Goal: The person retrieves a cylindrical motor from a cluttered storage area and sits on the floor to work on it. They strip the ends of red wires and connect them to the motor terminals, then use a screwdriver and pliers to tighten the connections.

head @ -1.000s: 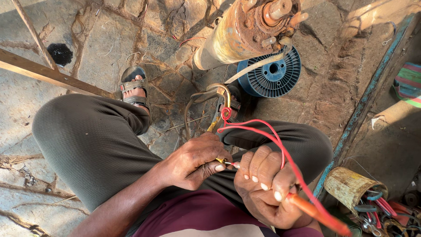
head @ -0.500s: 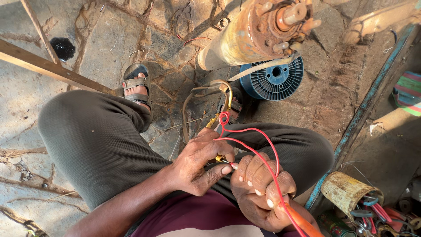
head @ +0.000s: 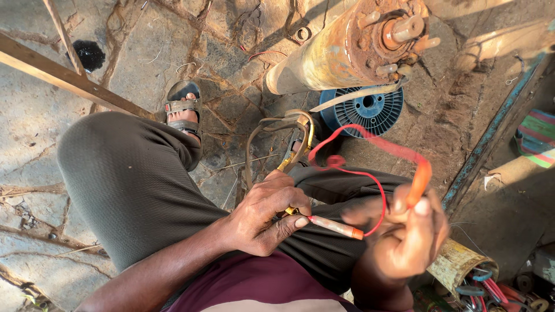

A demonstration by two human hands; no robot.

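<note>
My left hand (head: 266, 214) is closed around a bundle of yellowish wires (head: 289, 136) and pinches a pale probe (head: 335, 226) with an orange tip that points right. My right hand (head: 404, 237), blurred by motion, grips an orange probe handle (head: 419, 182) raised above my knee. A thin red lead (head: 352, 153) loops from that handle over toward the wires. Both hands work above my lap, between my dark-trousered legs.
A rusty cylindrical motor (head: 352, 46) lies ahead, with a blue plastic spool (head: 361, 110) under its end. My sandalled foot (head: 184, 110) rests on cracked stone floor. A wooden slat (head: 63, 75) crosses at left. A tin with red and black leads (head: 468, 271) stands at lower right.
My right hand has lifted and turned, swinging the orange probe upward and flinging the red lead into a higher loop. The left hand now pinches the pale probe.
</note>
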